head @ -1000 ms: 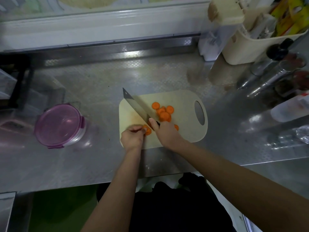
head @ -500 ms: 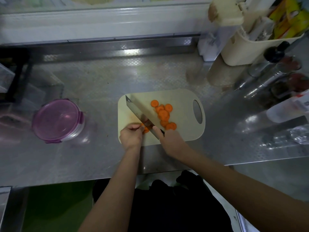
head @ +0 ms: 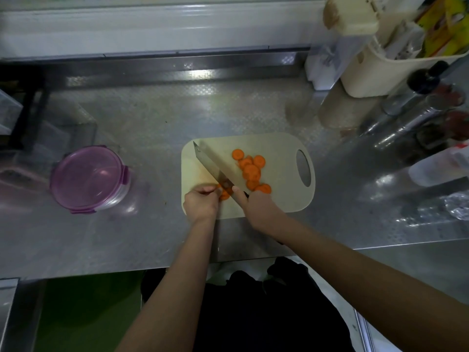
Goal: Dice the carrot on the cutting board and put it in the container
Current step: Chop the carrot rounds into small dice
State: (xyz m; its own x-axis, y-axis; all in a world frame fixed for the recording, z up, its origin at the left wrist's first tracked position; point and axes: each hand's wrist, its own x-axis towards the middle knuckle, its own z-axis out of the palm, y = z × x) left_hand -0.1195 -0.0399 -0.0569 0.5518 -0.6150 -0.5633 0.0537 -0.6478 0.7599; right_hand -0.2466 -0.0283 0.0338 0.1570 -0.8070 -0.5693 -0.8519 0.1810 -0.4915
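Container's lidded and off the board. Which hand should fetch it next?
Left, probably. The container sits left of the cutting board, nearer the left hand, which only pinches the carrot stub. The right hand grips the knife.

**Clutter crowds a kitchen worktop's far corner**

A cream plastic basket (head: 368, 77) stuffed with packets stands at the far right of the steel counter (head: 152, 118), below a white ledge (head: 152, 31). Just beside it are a dark-capped bottle (head: 423, 77) and clear bottles (head: 406, 123). A white plastic bottle (head: 441, 168) sits nearer.
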